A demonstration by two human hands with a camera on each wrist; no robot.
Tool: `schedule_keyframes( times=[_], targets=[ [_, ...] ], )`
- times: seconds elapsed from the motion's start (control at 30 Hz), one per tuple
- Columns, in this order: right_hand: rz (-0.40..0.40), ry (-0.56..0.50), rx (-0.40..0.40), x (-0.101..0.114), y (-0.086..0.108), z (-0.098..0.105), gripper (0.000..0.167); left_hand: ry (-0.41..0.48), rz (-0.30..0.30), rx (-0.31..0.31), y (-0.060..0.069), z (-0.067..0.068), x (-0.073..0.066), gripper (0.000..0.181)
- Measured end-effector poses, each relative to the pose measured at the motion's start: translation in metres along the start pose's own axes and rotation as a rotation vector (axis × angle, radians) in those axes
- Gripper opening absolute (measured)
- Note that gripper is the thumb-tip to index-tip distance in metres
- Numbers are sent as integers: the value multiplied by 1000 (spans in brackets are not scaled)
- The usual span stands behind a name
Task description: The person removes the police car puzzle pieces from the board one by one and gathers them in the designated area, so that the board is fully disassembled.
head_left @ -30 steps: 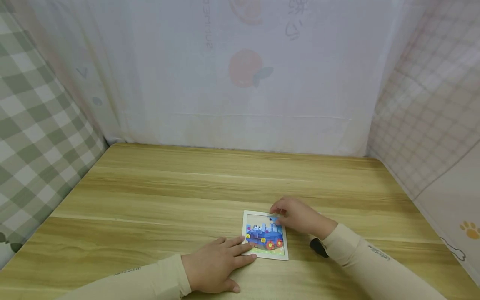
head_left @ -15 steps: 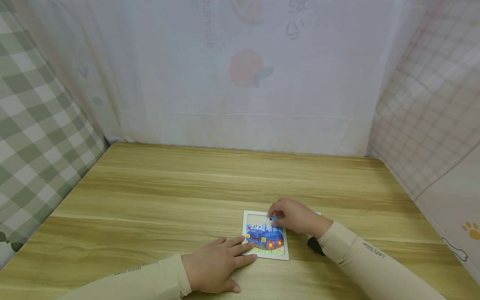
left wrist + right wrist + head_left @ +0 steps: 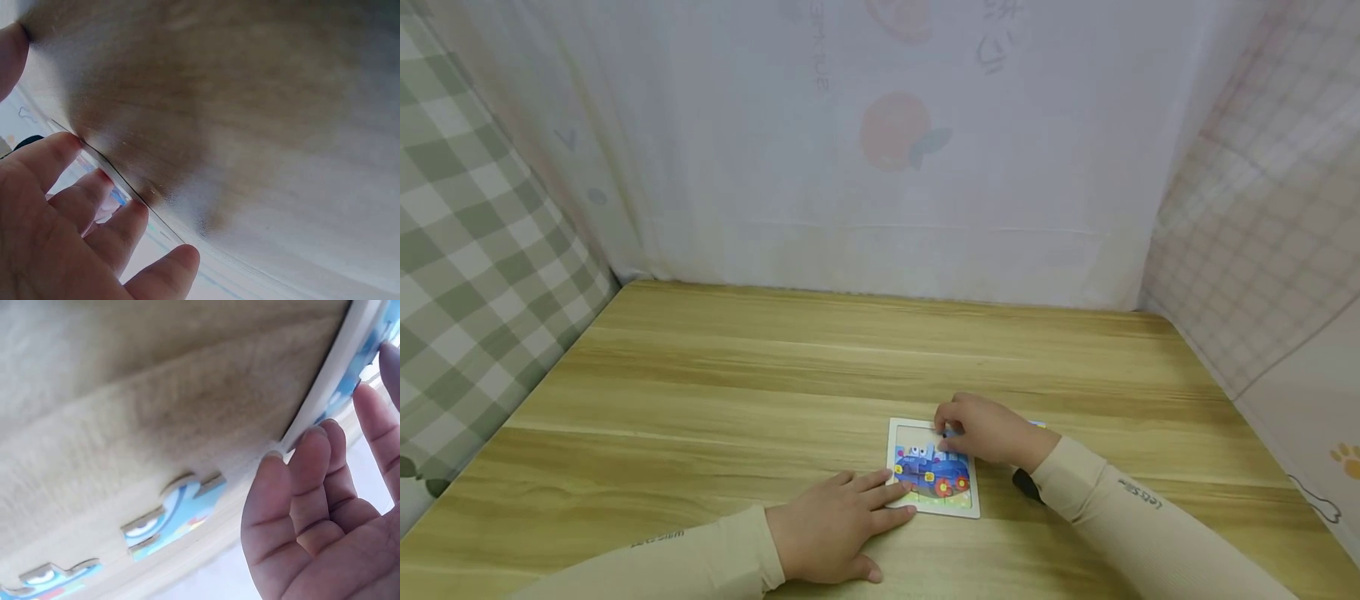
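Observation:
A white-framed jigsaw (image 3: 976,500) showing a blue vehicle lies low in the head view; bare backing shows along its upper part. My left hand (image 3: 827,527) is spread flat, fingertips resting on the frame's left edge. At the upper right corner my right hand (image 3: 992,429) pinches a small blue piece (image 3: 951,432) between thumb and finger, mostly covered by the fingers. In the left wrist view, the fingers (image 3: 125,231) of my left hand lie along the frame's edge. The right wrist view has my right hand (image 3: 331,512) beside the frame's white rim (image 3: 325,387).
Two loose blue puzzle pieces (image 3: 175,519) (image 3: 53,581) lie on the wooden table in the right wrist view. A dark object (image 3: 1026,485) sits partly under my right forearm. Cloth hangs behind the table (image 3: 775,333) and on both sides.
My right hand has shifted slightly left over the jigsaw's upper right part, still with the small blue piece. My left hand stays on the frame.

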State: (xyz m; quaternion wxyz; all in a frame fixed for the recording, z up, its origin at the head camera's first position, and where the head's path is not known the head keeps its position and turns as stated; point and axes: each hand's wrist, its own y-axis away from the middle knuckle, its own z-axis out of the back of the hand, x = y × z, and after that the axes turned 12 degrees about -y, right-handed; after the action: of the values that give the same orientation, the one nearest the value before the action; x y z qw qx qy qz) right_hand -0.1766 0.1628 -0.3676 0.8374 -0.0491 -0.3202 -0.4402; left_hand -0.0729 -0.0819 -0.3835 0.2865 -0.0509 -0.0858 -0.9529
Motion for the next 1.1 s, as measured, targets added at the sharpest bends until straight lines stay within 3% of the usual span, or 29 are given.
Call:
schedule_keyframes(
  times=[0.27, 0.53, 0.87, 1.1],
  targets=[
    [41, 75, 7, 1, 0, 2, 15, -18, 2, -8, 0, 0, 0, 68],
    [49, 59, 14, -2, 1, 2, 11, -11, 8, 8, 0, 0, 0, 68],
    [112, 124, 36, -4, -1, 2, 8, -55, 5, -48, 0, -1, -1, 69],
    [126, 130, 36, -3, -3, 1, 11, -36, 16, -28, -1, 0, -1, 69]
  ],
)
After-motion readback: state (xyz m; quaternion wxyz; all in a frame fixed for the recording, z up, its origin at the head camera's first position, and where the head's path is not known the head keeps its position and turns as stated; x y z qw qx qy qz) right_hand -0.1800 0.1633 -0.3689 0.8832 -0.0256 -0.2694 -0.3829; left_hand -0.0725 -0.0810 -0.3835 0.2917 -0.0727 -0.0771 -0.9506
